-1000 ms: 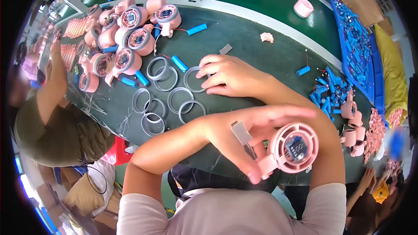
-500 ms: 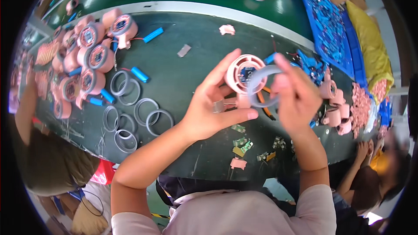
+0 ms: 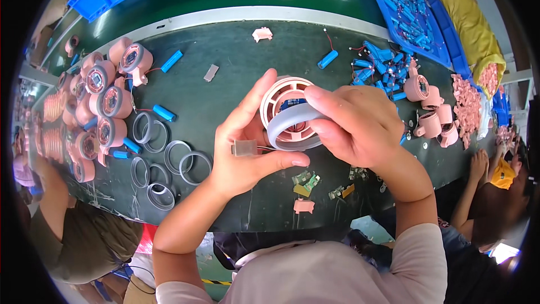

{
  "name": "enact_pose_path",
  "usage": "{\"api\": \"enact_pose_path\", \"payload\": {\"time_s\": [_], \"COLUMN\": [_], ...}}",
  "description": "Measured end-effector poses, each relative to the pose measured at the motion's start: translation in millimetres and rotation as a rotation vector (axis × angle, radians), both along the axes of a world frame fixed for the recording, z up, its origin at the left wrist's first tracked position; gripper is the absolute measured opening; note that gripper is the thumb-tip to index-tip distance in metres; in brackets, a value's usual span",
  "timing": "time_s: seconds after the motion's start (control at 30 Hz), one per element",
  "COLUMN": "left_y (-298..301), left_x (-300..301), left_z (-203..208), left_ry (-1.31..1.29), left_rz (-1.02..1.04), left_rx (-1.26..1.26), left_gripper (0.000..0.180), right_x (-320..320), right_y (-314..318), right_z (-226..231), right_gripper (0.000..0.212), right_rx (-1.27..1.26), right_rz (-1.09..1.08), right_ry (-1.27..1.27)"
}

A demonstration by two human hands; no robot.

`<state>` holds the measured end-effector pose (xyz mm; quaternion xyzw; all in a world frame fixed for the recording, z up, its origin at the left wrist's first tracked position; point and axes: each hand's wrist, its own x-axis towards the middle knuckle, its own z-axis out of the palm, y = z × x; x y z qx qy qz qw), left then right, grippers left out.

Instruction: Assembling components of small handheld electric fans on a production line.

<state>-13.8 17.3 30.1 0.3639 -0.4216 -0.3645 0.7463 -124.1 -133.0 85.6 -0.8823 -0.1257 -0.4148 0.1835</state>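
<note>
In my left hand (image 3: 239,160) is a pink round housing (image 3: 269,104), its open face turned up with a blue circuit board (image 3: 288,104) inside. The fingers wrap its far left side and the thumb stretches out below. A small grey rectangular piece (image 3: 245,148) on thin wires lies across that palm. My right hand (image 3: 357,124) pinches a grey ring (image 3: 287,125) between thumb and fingers. The ring is tilted over the lower part of the housing's rim and hides part of the face. Whether it touches the rim all round, I cannot tell.
Several loose grey rings (image 3: 196,168) and a pile of pink housings (image 3: 112,101) lie at left. Blue cylindrical cells (image 3: 377,65) and more housings (image 3: 428,125) are at right. Small circuit boards (image 3: 306,183) lie near the front edge. A blue tray (image 3: 394,31) stands behind. People sit at both sides.
My right hand has brought the grey ring in from beside the housing to over its face. Both hands appear further left in the picture, and the view has shifted a little.
</note>
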Motion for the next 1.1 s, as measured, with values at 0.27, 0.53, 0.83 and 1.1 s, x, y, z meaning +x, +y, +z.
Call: {"api": "enact_pose_path", "payload": {"time_s": [0.27,0.53,0.83,1.1], "left_y": [2,-1,-4,-22], "left_x": [0,2,-6,8], "left_z": [-2,-2,-14,-16], "left_ry": [-0.032,-0.208,-0.216,0.029], "left_rz": [0.008,0.116,0.165,0.067], "left_rx": [0.009,0.082,0.284,0.548], "left_gripper": [0.094,0.079,0.065,0.062], "right_x": [1,-2,24,44], "right_y": [2,-17,7,-117], "right_z": [-5,-19,-51,-57], "right_gripper": [0.031,0.035,0.04,0.035], "right_rx": [0.0,-0.161,0.991,0.164], "right_rz": [0.012,-0.193,-0.058,-0.898], "right_ry": [-0.036,-0.041,0.479,0.508]}}
